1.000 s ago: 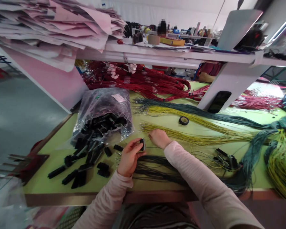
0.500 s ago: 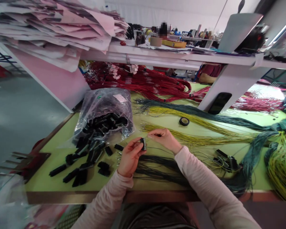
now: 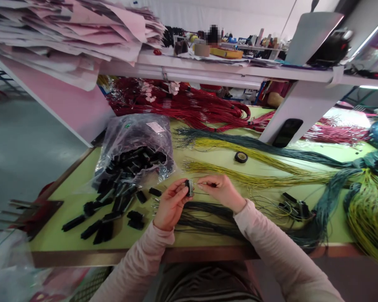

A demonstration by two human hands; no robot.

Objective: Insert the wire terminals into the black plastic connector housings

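Observation:
Between the thumb and fingers of my left hand (image 3: 170,204) is a small black connector housing (image 3: 189,188), its pale face turned to the right. My right hand (image 3: 222,191) pinches a thin wire (image 3: 200,183) close to that face; whether the tip is inside the housing I cannot tell. Below my hands lies a bundle of dark wires (image 3: 204,209). Yellow wires (image 3: 220,170) run behind my right hand. Left of my left hand, loose black connector housings (image 3: 135,219) are scattered before an open plastic bag (image 3: 138,130) full of them.
A roll of black tape (image 3: 241,157) lies beyond the yellow wires. Wired connectors (image 3: 294,206) rest at the right. Red wire bundles (image 3: 182,105) lie under the shelf (image 3: 208,69), which bears a paper stack (image 3: 82,33). A metal-pronged fixture (image 3: 42,214) sits at the left edge.
My right hand has brought the wire end from above and beside the connector housing to its pale face. The housing has turned slightly, showing more of that face. The view has shifted a little.

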